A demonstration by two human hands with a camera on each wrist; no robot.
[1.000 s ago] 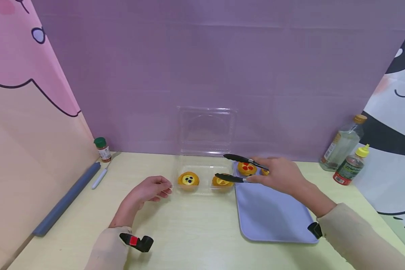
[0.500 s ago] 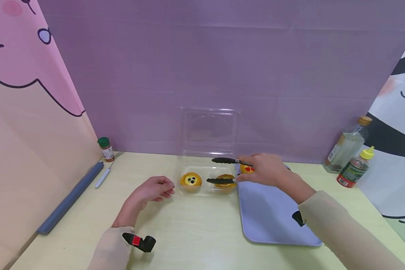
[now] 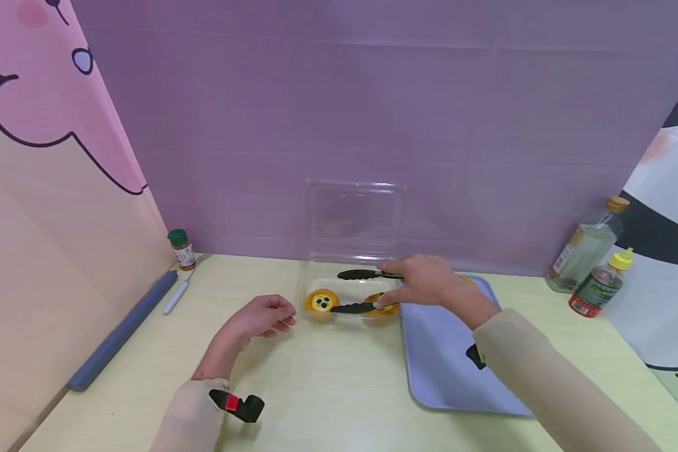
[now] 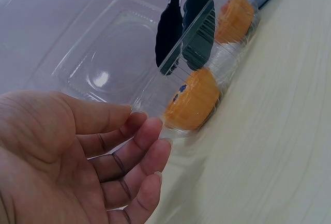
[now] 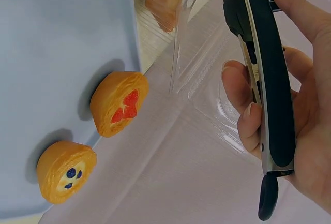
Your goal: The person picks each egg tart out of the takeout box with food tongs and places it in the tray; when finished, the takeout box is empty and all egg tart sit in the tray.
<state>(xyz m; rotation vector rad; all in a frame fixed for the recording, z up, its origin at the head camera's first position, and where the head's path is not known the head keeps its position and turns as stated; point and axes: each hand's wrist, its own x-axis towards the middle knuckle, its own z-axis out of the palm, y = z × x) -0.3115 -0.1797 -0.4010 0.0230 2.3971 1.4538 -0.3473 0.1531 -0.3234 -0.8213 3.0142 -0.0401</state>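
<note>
My left hand [image 3: 262, 316] pinches the near-left rim of a clear plastic container [image 4: 150, 92] between thumb and forefinger; its other fingers are loosely bent. Inside the container sit a blueberry-topped tart [image 3: 319, 301] on the left and another tart [image 3: 388, 309] on the right, partly hidden by my right hand. My right hand [image 3: 420, 280] grips black-tipped metal tongs [image 5: 274, 79]. The tongs' arms are spread over the container, with the nearer tip at the blueberry tart's right side in the head view. The container's lid [image 3: 355, 220] stands raised at the back.
A lavender tray [image 3: 446, 370] lies right of the container, bearing a strawberry-topped tart [image 5: 119, 104] and a blueberry-topped tart [image 5: 66, 172]. Two bottles [image 3: 584, 245] [image 3: 599, 289] stand far right. A green-capped jar [image 3: 182, 250], a white-handled tool [image 3: 177, 297] and a blue roll [image 3: 124, 329] lie left.
My right hand has moved left with the tongs, from beside the tray's tarts to over the container. The left hand stays at the container's rim.
</note>
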